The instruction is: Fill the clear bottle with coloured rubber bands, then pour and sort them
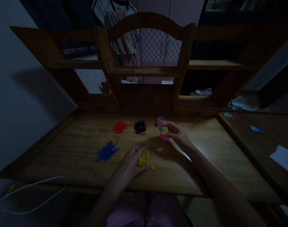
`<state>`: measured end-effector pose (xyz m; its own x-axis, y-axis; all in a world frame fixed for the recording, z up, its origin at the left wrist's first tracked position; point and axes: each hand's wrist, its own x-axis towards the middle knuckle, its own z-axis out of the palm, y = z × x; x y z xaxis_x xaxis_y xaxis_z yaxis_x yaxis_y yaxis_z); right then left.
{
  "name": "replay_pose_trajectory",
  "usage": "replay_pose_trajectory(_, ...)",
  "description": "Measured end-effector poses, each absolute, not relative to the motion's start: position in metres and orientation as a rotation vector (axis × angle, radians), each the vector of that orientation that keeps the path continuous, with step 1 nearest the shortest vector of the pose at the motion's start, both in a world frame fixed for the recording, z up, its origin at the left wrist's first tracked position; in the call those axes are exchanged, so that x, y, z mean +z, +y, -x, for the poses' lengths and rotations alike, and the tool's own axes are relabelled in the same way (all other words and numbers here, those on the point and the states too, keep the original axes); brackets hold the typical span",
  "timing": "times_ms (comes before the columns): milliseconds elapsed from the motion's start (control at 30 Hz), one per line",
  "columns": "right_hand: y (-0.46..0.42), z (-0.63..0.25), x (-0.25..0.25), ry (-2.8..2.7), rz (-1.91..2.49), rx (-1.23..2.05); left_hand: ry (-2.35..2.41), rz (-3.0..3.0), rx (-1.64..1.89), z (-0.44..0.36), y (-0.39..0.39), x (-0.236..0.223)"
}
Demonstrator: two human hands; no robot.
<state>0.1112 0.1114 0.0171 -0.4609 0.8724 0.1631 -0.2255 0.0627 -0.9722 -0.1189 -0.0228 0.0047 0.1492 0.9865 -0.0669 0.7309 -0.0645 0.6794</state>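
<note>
My right hand (178, 135) is wrapped round a small clear jar (161, 122) with pink at its bottom and some yellow pieces inside. The jar is tilted slightly, over the right middle of the desk. Beside a loose pile of small yellow strips (144, 158), my left hand (134, 161) rests low on the desk, fingers curved around the pile's left side with thumb and fingers apart. Further left lie a pile of blue strips (107, 151), a pile of red strips (119, 127) and a pile of black strips (140, 126). What the strips are is too small to tell.
A wooden desk (70, 151) with a raised shelf frame (144, 72) along its back edge carries everything. A white cable (49, 179) loops at the front left. On the right, a lower wooden surface holds a blue card (257, 129) and white paper (284, 158).
</note>
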Motion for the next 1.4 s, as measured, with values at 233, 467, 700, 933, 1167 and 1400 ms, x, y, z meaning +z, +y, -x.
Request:
replay_pose_trajectory(233, 0.110, -0.111, 0.018, -1.480, 0.692, 1.548, 1.446, -2.027, 0.427, 0.114, -0.014, 0.036)
replay_pose_trajectory(467, 0.110, -0.110, 0.016, -1.443, 0.685, 1.564, 1.493, -2.060, 0.360, 0.109, -0.009, 0.038)
replay_pose_trajectory(700, 0.111, -0.109, 0.016, -1.435, 0.684, 1.579, 1.471, -2.122, 0.305, 0.113, -0.010, 0.025)
replay_pose_trajectory(933, 0.110, -0.109, 0.018, -1.458, 0.696, 1.570, 1.428, -2.053, 0.241, 0.105, -0.002, 0.044)
replay_pose_trajectory(1167, 0.110, -0.112, 0.016, -1.540, 0.717, 1.527, 1.343, -2.007, 0.352, 0.123, 0.012, 0.038)
replay_pose_trajectory(1400, 0.101, -0.108, 0.019, -1.884, 0.772, 1.261, 1.117, -1.531, 1.140, 0.156, 0.017, 0.049)
